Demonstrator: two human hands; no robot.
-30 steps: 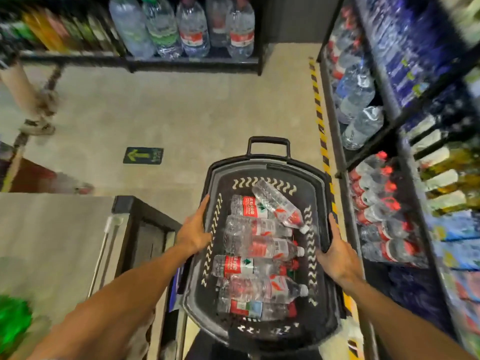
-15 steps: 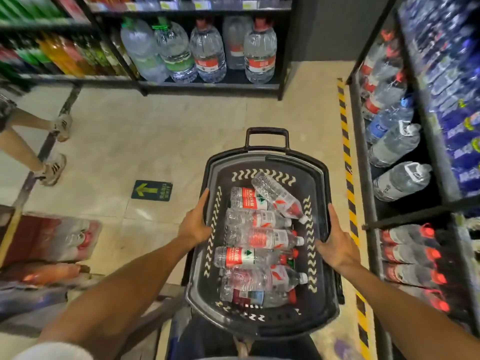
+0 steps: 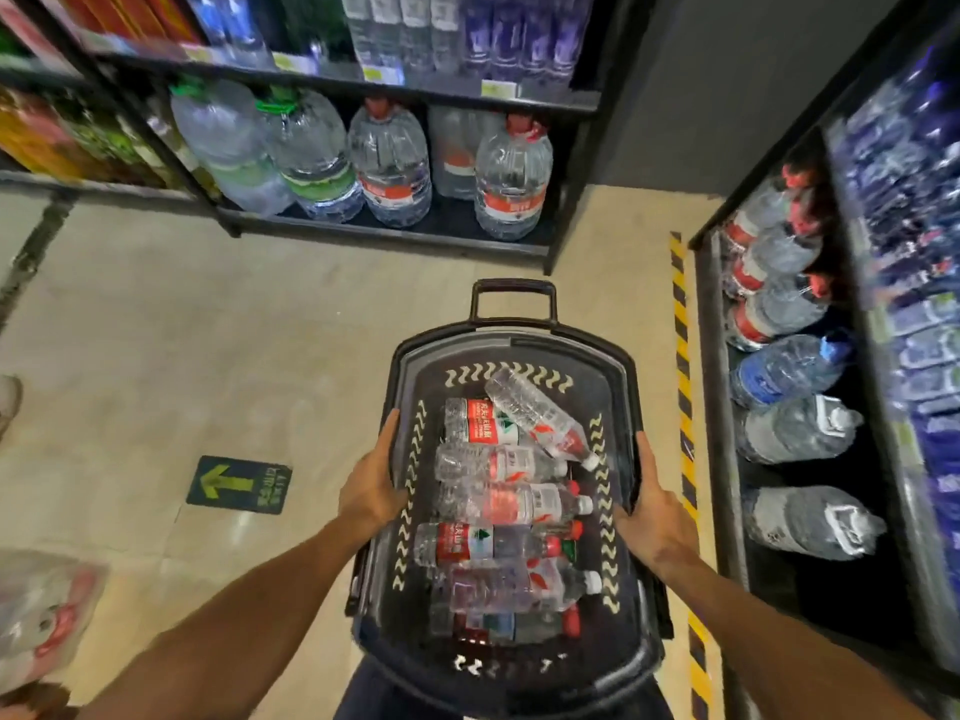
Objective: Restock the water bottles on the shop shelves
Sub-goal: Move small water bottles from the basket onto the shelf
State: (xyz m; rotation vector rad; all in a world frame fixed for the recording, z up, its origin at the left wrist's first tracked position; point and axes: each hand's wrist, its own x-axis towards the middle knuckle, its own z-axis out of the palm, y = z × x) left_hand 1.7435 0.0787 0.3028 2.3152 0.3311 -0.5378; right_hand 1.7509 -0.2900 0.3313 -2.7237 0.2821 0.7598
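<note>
A person carries a black shopping basket (image 3: 511, 350) with both hands, low in front of the body, above the beige floor (image 3: 208, 356). The left hand (image 3: 371, 491) grips the left rim of the basket; its fingers (image 3: 390, 433) lie along the outside of the rim and the thumb is hooked over the inner edge. The right hand (image 3: 655, 511) grips the right rim in the same way, with the fingers (image 3: 644, 449) stretched along the outer wall. Both hands are closed on the basket.

Inside the basket lie several small water bottles (image 3: 498, 511) on their sides, most with red labels and with the caps pointing to the right. One bottle (image 3: 540, 418) at the far end lies tilted across the others. The folded handle (image 3: 514, 298) of the basket stands out at its far end.

To the right there is a dark shelf (image 3: 717, 407) with bigger water bottles (image 3: 789, 366) lying with their caps toward the aisle. A yellow and black striped line (image 3: 683, 381) runs on the floor just beside this shelf. At the far side another shelf (image 3: 395, 231) holds large water jugs (image 3: 511, 179) standing upright. A green arrow sticker (image 3: 239, 483) is on the floor to the left of the basket
</note>
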